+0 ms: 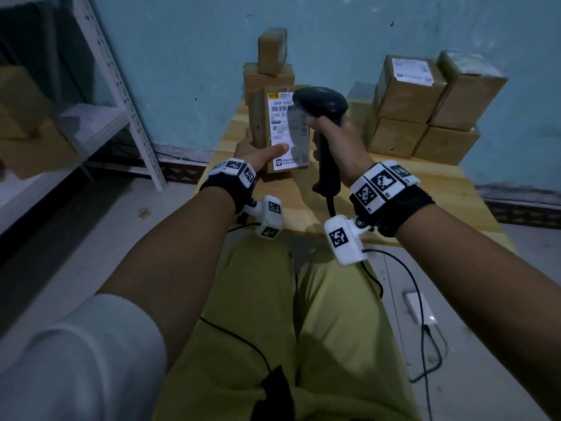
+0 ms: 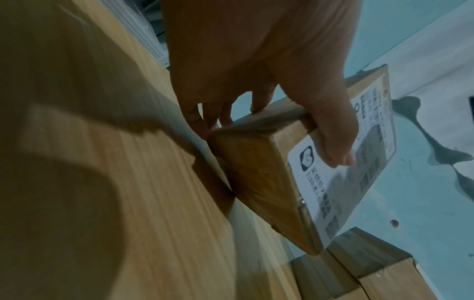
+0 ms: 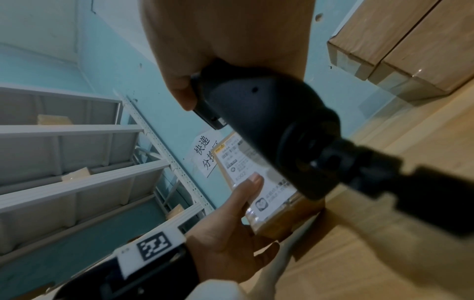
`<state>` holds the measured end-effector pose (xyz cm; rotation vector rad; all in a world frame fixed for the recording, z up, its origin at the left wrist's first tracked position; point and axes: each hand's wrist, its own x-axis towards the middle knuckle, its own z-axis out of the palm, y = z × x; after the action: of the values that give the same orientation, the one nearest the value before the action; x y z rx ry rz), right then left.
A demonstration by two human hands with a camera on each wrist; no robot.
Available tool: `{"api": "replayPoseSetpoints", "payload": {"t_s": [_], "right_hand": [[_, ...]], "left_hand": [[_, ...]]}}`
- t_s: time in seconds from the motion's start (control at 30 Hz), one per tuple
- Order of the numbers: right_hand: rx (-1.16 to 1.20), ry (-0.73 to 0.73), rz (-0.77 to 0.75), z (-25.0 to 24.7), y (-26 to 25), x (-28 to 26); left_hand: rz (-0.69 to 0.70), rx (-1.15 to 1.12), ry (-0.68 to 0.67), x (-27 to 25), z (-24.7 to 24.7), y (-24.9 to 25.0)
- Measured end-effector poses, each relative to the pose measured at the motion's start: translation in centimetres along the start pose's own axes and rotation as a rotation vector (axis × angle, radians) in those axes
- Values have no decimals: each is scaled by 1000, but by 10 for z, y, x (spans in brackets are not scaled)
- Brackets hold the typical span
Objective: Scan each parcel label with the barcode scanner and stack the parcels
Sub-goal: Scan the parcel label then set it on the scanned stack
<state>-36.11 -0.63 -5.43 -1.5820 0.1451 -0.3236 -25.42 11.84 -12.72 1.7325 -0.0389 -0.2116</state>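
A brown parcel (image 1: 259,129) with a white shipping label (image 1: 287,129) stands tilted above the wooden table (image 1: 425,189). My left hand (image 1: 258,150) grips its lower left edge, thumb on the label, fingers behind. In the left wrist view the left hand (image 2: 256,91) holds that parcel (image 2: 256,182), its label (image 2: 359,172) facing away to the right. My right hand (image 1: 334,138) grips the handle of the black barcode scanner (image 1: 321,100), whose head sits over the label's right side. The right wrist view shows the scanner (image 3: 269,125) close up, with the label (image 3: 238,162) and left hand (image 3: 231,227) beyond.
A small stack of parcels (image 1: 270,65) stands behind the held one against the blue wall. Several bigger boxes (image 1: 425,104) are piled at the table's back right. A white metal shelf rack (image 1: 106,95) stands at left. Cables and a white adapter (image 1: 419,308) lie on the floor.
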Motion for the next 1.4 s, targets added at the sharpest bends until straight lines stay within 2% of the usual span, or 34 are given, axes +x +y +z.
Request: {"api": "replayPoseSetpoints", "payload": {"t_s": [0.23, 0.9, 1.4], "right_hand": [[-55, -11, 55, 0, 10, -5], [-209, -119, 55, 5, 7, -14], [-123, -120, 17, 1, -3, -35]], "left_hand": [[14, 29, 1, -5, 4, 0], [16, -36, -31, -5, 5, -3], [40, 33, 18, -5, 8, -1]]}}
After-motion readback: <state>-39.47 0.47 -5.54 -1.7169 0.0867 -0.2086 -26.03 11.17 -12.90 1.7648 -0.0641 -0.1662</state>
